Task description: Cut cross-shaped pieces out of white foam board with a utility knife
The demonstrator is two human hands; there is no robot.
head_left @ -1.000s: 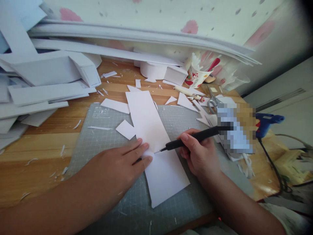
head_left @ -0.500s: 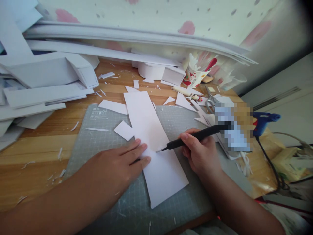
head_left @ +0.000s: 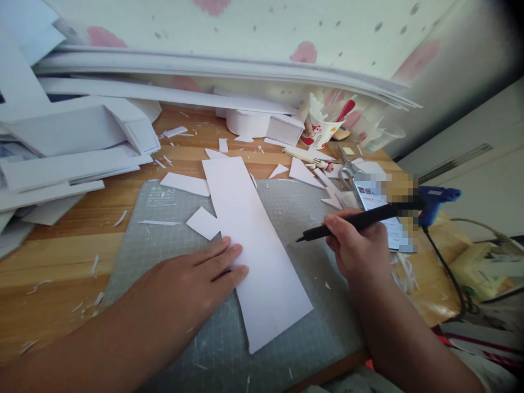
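card strip (head_left: 254,240): lengthwise on the cutting mat (head_left: 172,218). your left hand (head_left: 192,278): flat, open, pinning its left edge. your right hand (head_left: 360,251): closed round the knife (head_left: 347,224), tip beside the strip. risk: blade slips toward your fingertips (head_left: 244,269); card skids.

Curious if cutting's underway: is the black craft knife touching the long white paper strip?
Apart: head view shows grey mat between the black knife and white strip.

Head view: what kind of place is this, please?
Probably a home craft desk: a gridded cutting mat, piles of white board offcuts, and a craft knife in the right hand, plus a blue glue gun.
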